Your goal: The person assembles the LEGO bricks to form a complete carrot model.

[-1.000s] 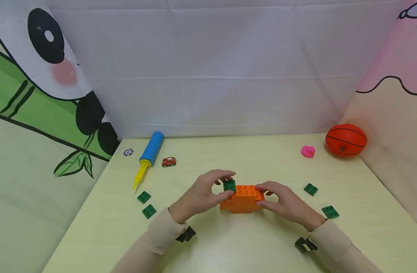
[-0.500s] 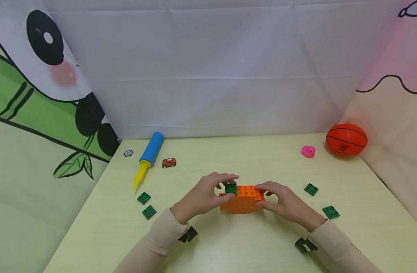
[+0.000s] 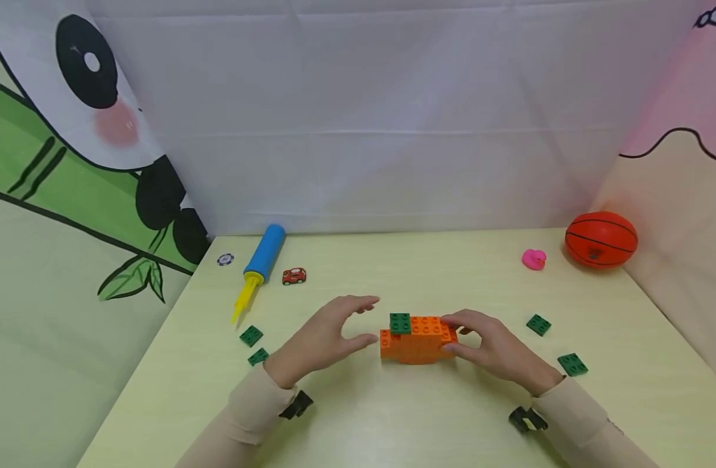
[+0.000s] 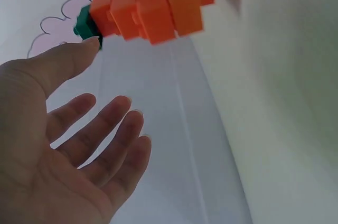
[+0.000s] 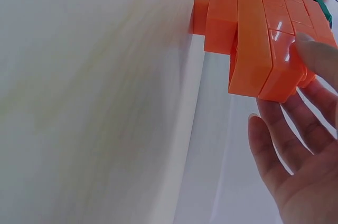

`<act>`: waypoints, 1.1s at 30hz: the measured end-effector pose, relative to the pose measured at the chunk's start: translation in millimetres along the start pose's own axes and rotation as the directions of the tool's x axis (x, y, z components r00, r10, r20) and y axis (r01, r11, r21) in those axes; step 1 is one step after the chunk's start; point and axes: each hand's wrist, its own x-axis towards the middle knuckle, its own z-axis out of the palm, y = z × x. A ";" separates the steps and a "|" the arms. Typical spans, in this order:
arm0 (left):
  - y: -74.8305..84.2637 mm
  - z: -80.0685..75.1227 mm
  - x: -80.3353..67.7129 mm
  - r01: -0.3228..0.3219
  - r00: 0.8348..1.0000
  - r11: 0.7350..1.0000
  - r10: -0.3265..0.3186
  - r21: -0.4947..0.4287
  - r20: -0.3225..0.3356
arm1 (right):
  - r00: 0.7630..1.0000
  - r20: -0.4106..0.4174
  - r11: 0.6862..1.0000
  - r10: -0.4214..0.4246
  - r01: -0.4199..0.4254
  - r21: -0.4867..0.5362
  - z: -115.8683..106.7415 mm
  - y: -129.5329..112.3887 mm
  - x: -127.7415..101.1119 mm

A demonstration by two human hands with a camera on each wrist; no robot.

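An orange building-block structure (image 3: 422,344) stands on the table in front of me, stepped and wider in its upper middle. One green block (image 3: 400,323) sits on the left end of its top. My right hand (image 3: 489,348) holds the structure's right end, thumb on the near side and fingers behind, as the right wrist view also shows on the orange blocks (image 5: 264,39). My left hand (image 3: 322,338) is just left of the structure, fingers spread and holding nothing. In the left wrist view its thumb overlaps the green block (image 4: 84,23).
Two green blocks (image 3: 251,336) lie at left, one partly behind the left wrist. Two more green blocks (image 3: 538,325) lie at right. Farther back are a blue-and-yellow pump (image 3: 264,253), a red toy car (image 3: 294,276), a poker chip (image 3: 225,259), a pink duck (image 3: 534,259) and a small basketball (image 3: 601,239).
My left hand has let go of the green block, leaving it on the orange top, and drawn back to the left with fingers spread. My right hand has kept its hold.
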 end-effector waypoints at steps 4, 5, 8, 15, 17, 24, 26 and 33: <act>-35.1 -14.1 -33.2 0.199 0.980 0.980 -0.199 0.021 -0.005 | 1.000 -0.003 1.000 -0.009 0.009 0.005 2.3 1.3 -0.2; -44.1 -17.9 -42.3 0.242 0.970 0.970 -0.242 0.033 -0.004 | 1.000 0.003 1.000 -0.003 0.003 0.008 2.8 1.0 -0.1; -66.4 -31.4 -67.8 0.346 0.938 0.935 -0.347 0.076 0.001 | 0.999 0.024 0.999 0.028 -0.029 0.019 3.4 0.1 0.2; -89.4 -47.3 -95.0 0.464 0.880 0.870 -0.474 0.169 0.025 | 0.999 0.024 0.999 0.039 -0.040 0.011 1.9 0.1 -0.5; -91.6 -47.6 -96.3 0.476 0.871 0.861 -0.489 0.179 0.037 | 0.999 0.022 0.999 0.040 -0.040 0.012 1.8 0.2 -0.7; -95.5 -46.2 -99.3 0.509 0.850 0.839 -0.525 0.191 0.038 | 0.998 0.031 0.999 0.047 -0.048 0.019 1.4 -0.5 -0.2; -97.5 -45.0 -100.2 0.504 0.854 0.843 -0.519 0.191 0.037 | 0.998 0.029 0.999 0.049 -0.050 0.017 0.9 -0.9 -0.3; -85.9 -39.2 -81.6 0.454 0.887 0.878 -0.462 0.149 0.016 | 0.999 0.013 0.999 0.035 -0.035 0.009 -1.0 -1.3 0.2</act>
